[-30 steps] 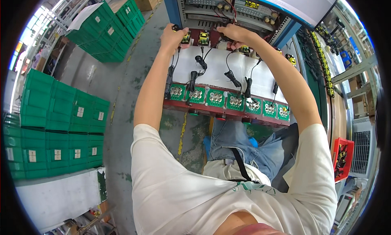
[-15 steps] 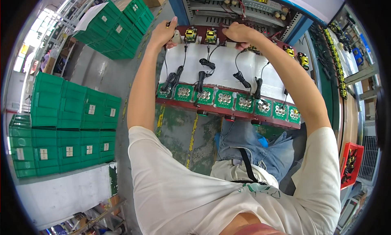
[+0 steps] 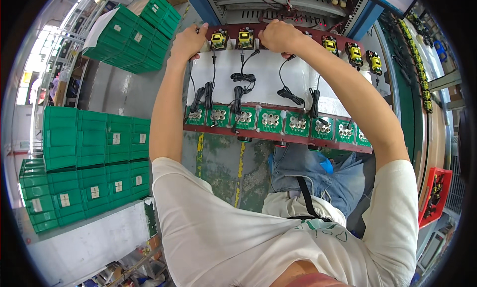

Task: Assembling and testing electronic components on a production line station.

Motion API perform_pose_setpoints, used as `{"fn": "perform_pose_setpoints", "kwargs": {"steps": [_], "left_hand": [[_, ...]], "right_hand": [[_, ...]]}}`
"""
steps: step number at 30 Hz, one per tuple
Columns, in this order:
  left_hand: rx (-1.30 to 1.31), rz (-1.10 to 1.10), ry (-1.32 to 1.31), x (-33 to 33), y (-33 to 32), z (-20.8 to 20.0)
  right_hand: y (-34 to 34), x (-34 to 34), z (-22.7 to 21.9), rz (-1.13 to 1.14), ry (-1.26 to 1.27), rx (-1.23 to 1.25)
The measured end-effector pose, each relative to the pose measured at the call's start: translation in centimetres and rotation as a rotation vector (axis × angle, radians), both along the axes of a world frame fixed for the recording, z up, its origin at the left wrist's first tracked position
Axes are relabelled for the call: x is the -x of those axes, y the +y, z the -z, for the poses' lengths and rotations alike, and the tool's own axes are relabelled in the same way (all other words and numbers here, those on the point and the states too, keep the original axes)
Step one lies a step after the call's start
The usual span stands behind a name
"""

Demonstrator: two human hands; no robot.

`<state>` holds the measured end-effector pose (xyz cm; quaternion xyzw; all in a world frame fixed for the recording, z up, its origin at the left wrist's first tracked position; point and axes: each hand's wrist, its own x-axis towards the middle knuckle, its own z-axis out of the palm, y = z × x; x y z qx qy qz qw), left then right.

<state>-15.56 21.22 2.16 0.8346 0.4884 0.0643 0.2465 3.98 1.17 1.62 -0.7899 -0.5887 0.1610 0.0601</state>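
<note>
Along the far edge of a dark red fixture (image 3: 248,133), both my arms reach out. My left hand (image 3: 189,43) is closed at its far left corner, with a small black piece showing at the fingertips that I cannot make out. Farther right, my right hand (image 3: 279,37) has its fingers curled down on the far strip; what they grip is hidden. Between the hands sit two yellow-topped power supply boards (image 3: 246,39). Black coiled cords (image 3: 238,95) lie across the white panel (image 3: 271,71) toward green circuit boards (image 3: 271,120) with round silver contacts.
More yellow-topped boards (image 3: 354,54) stand at the fixture's far right. Behind it is a rack of instruments (image 3: 298,13) with a blue post (image 3: 201,6). Green crates (image 3: 89,143) are stacked at the left. A red bin (image 3: 435,197) of small parts is at the right.
The view has shifted a little, so the fixture appears higher and farther left. My left thumb has lowered slightly. Both hands stay at the fixture's far edge.
</note>
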Motion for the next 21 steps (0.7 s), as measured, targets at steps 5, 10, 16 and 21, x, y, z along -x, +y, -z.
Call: {"fn": "perform_pose_setpoints", "kwargs": {"steps": [5, 10, 16, 21], "left_hand": [[-0.116, 0.005, 0.082, -0.1, 0.9, 1.2], [-0.345, 0.082, 0.117, 0.8, 2.4, 4.8], [-1.012, 0.011, -0.082, 0.9, -3.7, 4.5], [-0.245, 0.141, -0.313, 7.7, -17.4, 4.2]], "right_hand": [[-0.1, -0.4, 0.8, 0.027, -0.087, -0.062], [0.1, 0.3, 1.9, -0.045, -0.198, -0.157], [-1.2, 1.0, -0.3, 0.043, -0.27, -0.226], [-5.0, 6.6, -2.4, 0.131, -0.356, -0.825]]}}
